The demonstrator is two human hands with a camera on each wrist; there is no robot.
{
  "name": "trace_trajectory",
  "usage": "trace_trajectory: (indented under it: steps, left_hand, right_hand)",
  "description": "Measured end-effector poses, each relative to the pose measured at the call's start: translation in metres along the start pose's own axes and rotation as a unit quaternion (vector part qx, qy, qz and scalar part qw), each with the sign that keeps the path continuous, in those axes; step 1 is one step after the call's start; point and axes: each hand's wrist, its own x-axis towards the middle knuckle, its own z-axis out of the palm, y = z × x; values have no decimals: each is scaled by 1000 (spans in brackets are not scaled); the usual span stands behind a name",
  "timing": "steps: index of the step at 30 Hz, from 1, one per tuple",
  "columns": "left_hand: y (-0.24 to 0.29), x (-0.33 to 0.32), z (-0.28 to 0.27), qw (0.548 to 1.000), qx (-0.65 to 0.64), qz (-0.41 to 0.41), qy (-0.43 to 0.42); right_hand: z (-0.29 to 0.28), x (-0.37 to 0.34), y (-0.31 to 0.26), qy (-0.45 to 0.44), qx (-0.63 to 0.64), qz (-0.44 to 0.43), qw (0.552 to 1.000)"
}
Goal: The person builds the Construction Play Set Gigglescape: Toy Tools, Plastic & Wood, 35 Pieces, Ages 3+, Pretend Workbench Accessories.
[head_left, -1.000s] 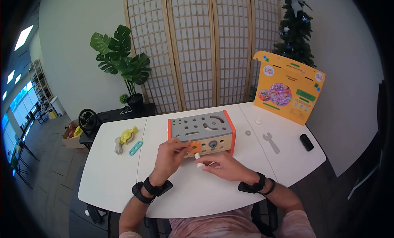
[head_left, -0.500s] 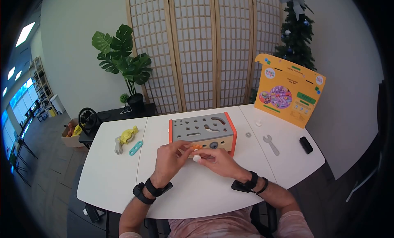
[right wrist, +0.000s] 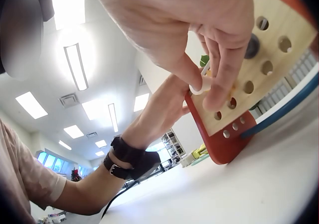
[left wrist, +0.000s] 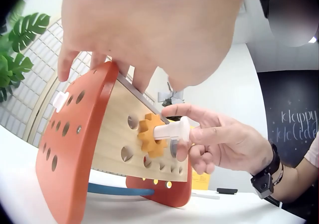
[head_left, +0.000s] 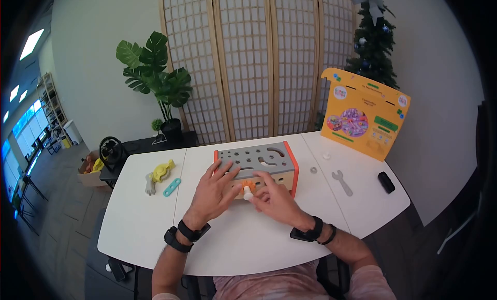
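Observation:
A toy workbench box (head_left: 282, 168) with a grey holed top, pale wooden front and red end panels stands on the white table. Against its front panel sits an orange toy gear (left wrist: 149, 134). Into the gear's middle points a white toy bolt (left wrist: 169, 130). My right hand (head_left: 279, 203) pinches the bolt's head between thumb and fingers, its index finger reaching toward the box's top edge. My left hand (head_left: 211, 196) rests on the left part of the box's top with fingers straight and spread, its thumb beside the gear.
To the left lie a teal holed strip (head_left: 171, 186), a yellow toy piece (head_left: 163, 170) and a grey one (head_left: 150, 184). On the right are a grey toy wrench (head_left: 341, 182), a grey ring (head_left: 313, 170), a white piece (head_left: 326, 155), a black object (head_left: 385, 182) and a yellow carton (head_left: 365, 114).
My left hand has let go of the gear and moved up onto the box's top. My right hand has brought the bolt to the gear, which now lies against the front panel.

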Motion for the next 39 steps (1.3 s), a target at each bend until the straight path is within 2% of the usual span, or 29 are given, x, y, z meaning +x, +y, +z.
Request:
trace_trajectory:
  steps: [2, 4, 7, 10, 13, 17, 19, 26, 35, 37, 39]
  left_hand:
    - [3, -2, -1, 1000, -3, -4, -4]
    - [4, -2, 0, 999, 37, 9, -5]
    - [0, -3, 5, 999, 41, 14, 1]
    - [-2, -1, 6, 999, 42, 15, -2]
    - [-4, -2, 9, 999, 41, 16, 4]
    - [-4, -2, 11, 999, 42, 8, 7]
    - [-3, -1, 12, 999, 43, 3, 9]
    - [-4, -1, 14, 999, 52, -2, 14]
    - [-2, 2, 17, 996, 88, 4, 34]
    - [-3, 2, 15, 996, 83, 2, 31]
    - [-8, 0, 18, 996, 81, -7, 30]
  right_hand:
    - [-3, 2, -3, 1, -14, 24, 1000]
    - [-5, 5, -2, -8, -75, 11, 997]
    - [-6, 9, 6, -3, -95, -29, 995]
    - [-11, 9, -3, -19, -96, -1, 995]
    - [-12, 14, 1, -12, -112, -26, 993]
    - [-13, 18, -5, -16, -117, -10, 993]
    - [-14, 18, -9, -34, -89, 21, 995]
    - [-14, 21, -10, -36, -77, 27, 996]
    - [-15, 20, -4, -21, -87, -2, 996]
    - [-14, 21, 2, -4, -128, -47, 991]
    - [-14, 20, -10, -15, -125, 3, 992]
